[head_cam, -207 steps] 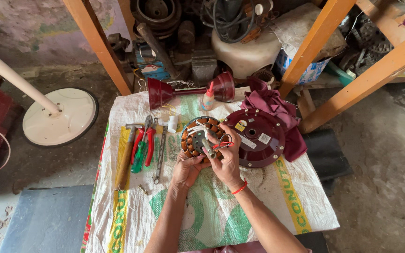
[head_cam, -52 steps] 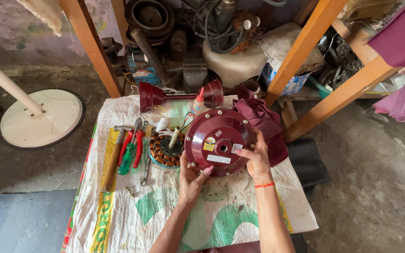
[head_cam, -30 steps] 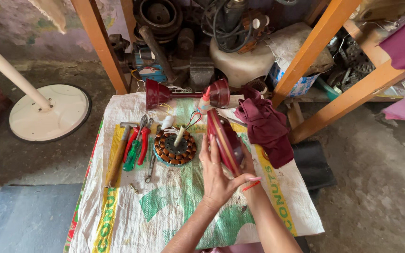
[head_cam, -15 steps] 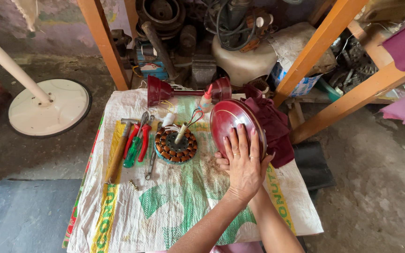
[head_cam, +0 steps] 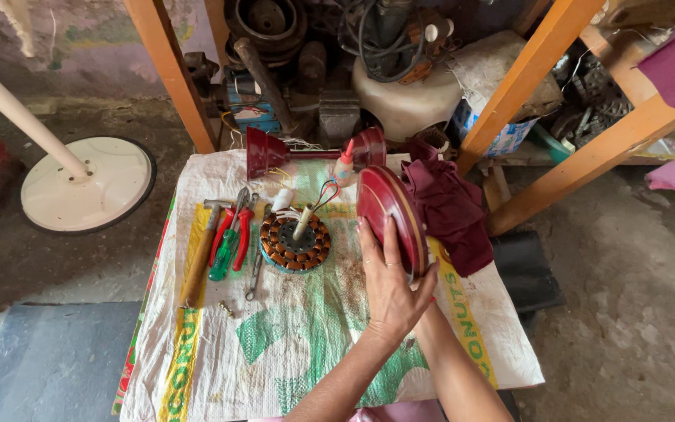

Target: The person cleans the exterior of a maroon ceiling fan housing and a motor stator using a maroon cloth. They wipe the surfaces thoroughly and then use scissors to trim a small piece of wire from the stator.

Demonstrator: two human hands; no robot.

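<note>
Holding a maroon motor cover (head_cam: 388, 219) on edge, tilted, just right of the copper-wound coil ring (head_cam: 295, 242), the left hand (head_cam: 388, 285) lies spread flat against its face. The right hand is hidden behind the cover, grip unclear. Red pliers (head_cam: 241, 238) and a hammer (head_cam: 199, 254) lie left of the ring.

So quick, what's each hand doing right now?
Left hand: spread flat against the maroon fan cover, propping it on edge.
Right hand: hidden behind the cover; grip cannot be told.

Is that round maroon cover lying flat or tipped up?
Tipped up: the maroon cover stands on edge on the woven sack, with the left hand flat against it.
</note>
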